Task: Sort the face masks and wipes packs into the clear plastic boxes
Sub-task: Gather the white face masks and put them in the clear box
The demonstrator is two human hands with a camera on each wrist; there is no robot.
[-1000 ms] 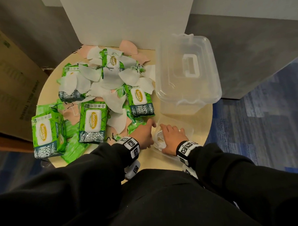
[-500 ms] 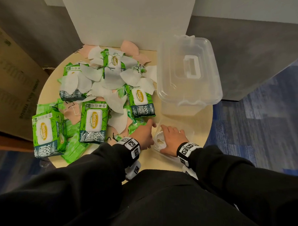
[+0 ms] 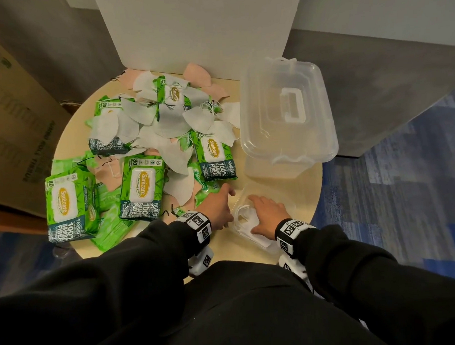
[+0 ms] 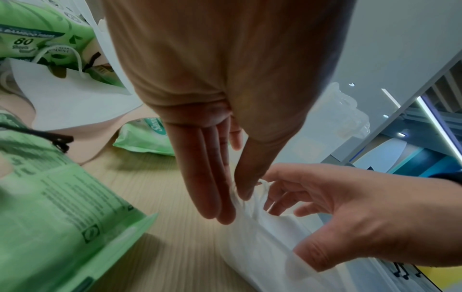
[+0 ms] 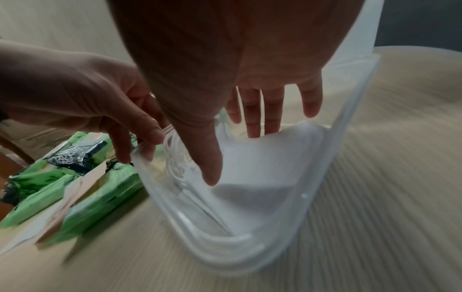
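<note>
A small clear box stands at the table's near edge with white face masks stacked inside. My right hand reaches into it, its straight, spread fingers pressing down on the masks. My left hand is at the box's left rim, fingers straight and thumb touching the ear loops. To the left lie green wipes packs mixed with loose white masks and pink masks.
A larger clear box with a handled lid stands at the table's back right. A white board rises behind the round table. A cardboard carton is on the left, with blue carpet to the right.
Both hands stay at the small box, with hardly any shift. The pile and the large box have not moved.
</note>
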